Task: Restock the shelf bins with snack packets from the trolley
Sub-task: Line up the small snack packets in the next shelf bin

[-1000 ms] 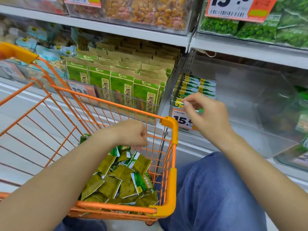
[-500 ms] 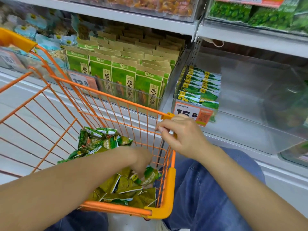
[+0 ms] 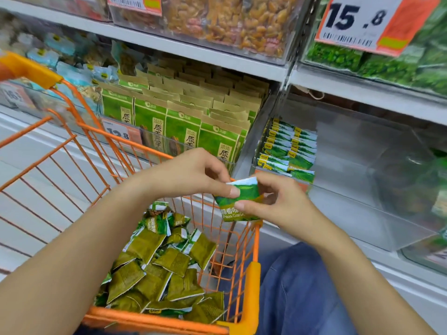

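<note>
Fingers of both hands, left (image 3: 193, 176) and right (image 3: 278, 201), were pinched on packet (image 3: 238, 200) at frame centre, lifted from trolley (image 3: 252, 281) moments before. Handover suggested; bin (image 3: 343, 201) at right was next, stack (image 3: 287, 147) barely begun.

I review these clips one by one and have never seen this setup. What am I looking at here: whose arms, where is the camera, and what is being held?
No machine here: a person wears a camera on the head, looking down at their own bare arms. The left hand and right hand both pinch one green snack packet above the orange trolley, which holds a pile of similar packets. Ahead, a clear shelf bin holds a short row of matching packets at its left end.
</note>
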